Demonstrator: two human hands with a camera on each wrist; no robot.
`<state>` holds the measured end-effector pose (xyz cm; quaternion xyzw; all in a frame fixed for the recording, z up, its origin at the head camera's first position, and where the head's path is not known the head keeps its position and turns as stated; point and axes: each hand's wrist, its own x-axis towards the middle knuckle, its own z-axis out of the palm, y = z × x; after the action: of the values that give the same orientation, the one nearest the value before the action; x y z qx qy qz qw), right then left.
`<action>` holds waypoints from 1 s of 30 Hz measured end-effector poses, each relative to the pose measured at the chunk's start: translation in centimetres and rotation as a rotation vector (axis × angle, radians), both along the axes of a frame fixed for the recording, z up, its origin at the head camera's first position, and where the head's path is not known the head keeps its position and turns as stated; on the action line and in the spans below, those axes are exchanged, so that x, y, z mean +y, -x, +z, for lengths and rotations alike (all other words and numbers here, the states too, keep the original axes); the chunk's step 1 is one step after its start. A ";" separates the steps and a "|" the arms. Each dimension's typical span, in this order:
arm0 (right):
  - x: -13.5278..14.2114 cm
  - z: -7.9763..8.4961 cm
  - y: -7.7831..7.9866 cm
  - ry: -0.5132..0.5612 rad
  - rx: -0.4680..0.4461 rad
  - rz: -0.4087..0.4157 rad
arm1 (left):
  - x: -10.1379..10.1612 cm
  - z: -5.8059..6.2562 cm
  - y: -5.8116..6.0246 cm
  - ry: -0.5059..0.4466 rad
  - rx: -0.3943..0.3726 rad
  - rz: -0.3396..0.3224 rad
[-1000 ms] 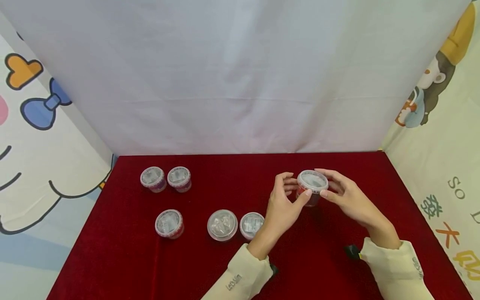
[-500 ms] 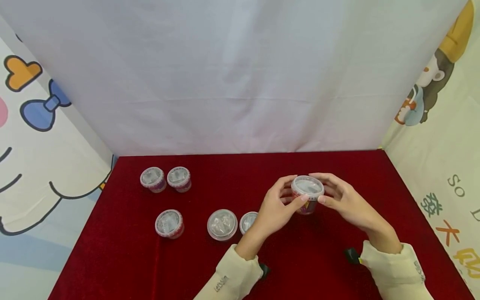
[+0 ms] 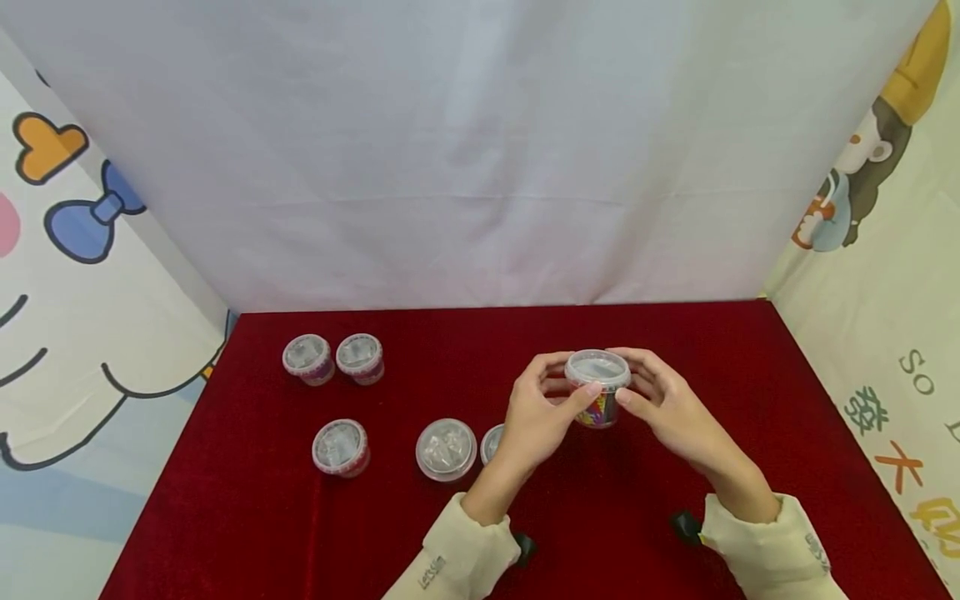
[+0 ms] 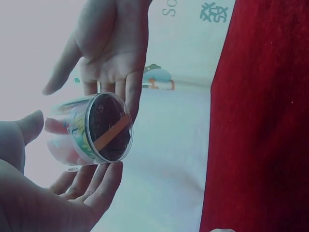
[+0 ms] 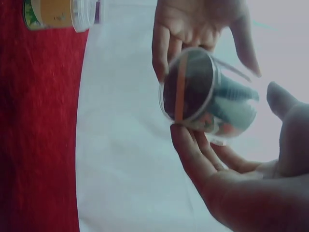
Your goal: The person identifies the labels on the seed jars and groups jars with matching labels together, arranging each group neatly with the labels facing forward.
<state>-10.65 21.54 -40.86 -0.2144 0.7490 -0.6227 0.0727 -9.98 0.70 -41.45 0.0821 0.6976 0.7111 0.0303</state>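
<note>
A small lidded clear plastic tub [image 3: 597, 385] with a colourful label is held up above the red cloth between both hands. My left hand [image 3: 538, 410] grips it from the left, thumb on the front near the rim and fingers curled behind. From the right, my right hand [image 3: 667, 410] holds the other side, its thumb near the label. Both wrist views show the base of the tub [image 4: 110, 126], dark with an orange strip across it, and the fingertips [image 5: 181, 133] at its edge. The lid lies uppermost in the head view.
Several lidded tubs stand on the red cloth [image 3: 247, 533]: a pair of tubs [image 3: 333, 358] at back left, one tub [image 3: 341, 447] nearer, a wider tub [image 3: 446, 450] mid-table, and a tub [image 3: 491, 443] partly hidden by the left wrist. A white curtain [image 3: 480, 167] closes the back.
Both hands have moved left with the tub, which first came slightly nearer. The tub has turned, so more of its coloured label faces forward. The left forearm now covers more of the tub beside it.
</note>
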 end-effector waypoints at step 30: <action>-1.9 -0.3 -1.0 -0.009 -0.081 -0.009 | -2.0 0.0 -0.7 -0.011 -0.076 -0.084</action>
<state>-9.68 19.62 -41.11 -0.1856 0.7491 -0.6279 0.1011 -9.27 -1.34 -41.44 0.0843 0.6879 0.7158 0.0860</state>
